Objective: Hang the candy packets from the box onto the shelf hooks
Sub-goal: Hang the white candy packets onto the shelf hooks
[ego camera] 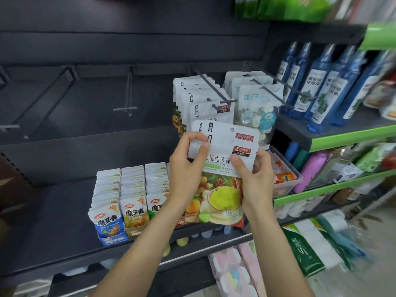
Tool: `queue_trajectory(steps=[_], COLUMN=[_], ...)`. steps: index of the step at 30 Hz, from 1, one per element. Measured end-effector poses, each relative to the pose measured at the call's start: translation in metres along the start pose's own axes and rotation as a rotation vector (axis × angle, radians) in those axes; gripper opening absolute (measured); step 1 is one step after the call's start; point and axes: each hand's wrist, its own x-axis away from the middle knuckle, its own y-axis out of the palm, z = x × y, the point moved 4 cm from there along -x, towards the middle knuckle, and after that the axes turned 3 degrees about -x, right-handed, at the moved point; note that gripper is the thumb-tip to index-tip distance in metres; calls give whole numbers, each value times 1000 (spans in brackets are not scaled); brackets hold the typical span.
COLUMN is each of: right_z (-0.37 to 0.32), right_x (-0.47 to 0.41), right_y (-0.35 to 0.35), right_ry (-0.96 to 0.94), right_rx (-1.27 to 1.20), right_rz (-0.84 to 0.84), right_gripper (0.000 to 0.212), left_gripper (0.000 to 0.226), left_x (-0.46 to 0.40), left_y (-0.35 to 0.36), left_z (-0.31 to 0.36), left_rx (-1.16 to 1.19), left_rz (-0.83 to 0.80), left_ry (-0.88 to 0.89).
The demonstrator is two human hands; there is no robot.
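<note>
You are holding a small stack of candy packets (222, 159) upright in front of the shelf, left hand (188, 166) pinching the top left edge, right hand (255, 174) gripping the right side. The punched holes are sitting at the top, just below and slightly left of the hook (214, 91) tip already carrying matching packets; that hook is pointing out toward you, about equally near both hands

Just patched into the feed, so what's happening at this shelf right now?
A person is stocking hooks. Both hands hold a small stack of candy packets in front of the shelf: the left hand pinches the top left corner, the right hand grips the right edge. The hook just above already carries a row of the same packets. Nothing from this stack is on it yet.
</note>
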Motion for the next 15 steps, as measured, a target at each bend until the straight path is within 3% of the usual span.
queue_trajectory(steps=[7, 15], right_z=[-15, -15], right_x=[-18, -34], right_y=[-4, -39], right_ry=[-112, -129], right_rx=[-57, -66], right_rz=[56, 205], right_gripper=[35, 31], left_gripper=[19, 27], left_x=[-26, -45], left_y=[18, 9], left_z=[-5, -16], left_rx=[123, 31], left_rz=[4, 106], left_ry=[-60, -5])
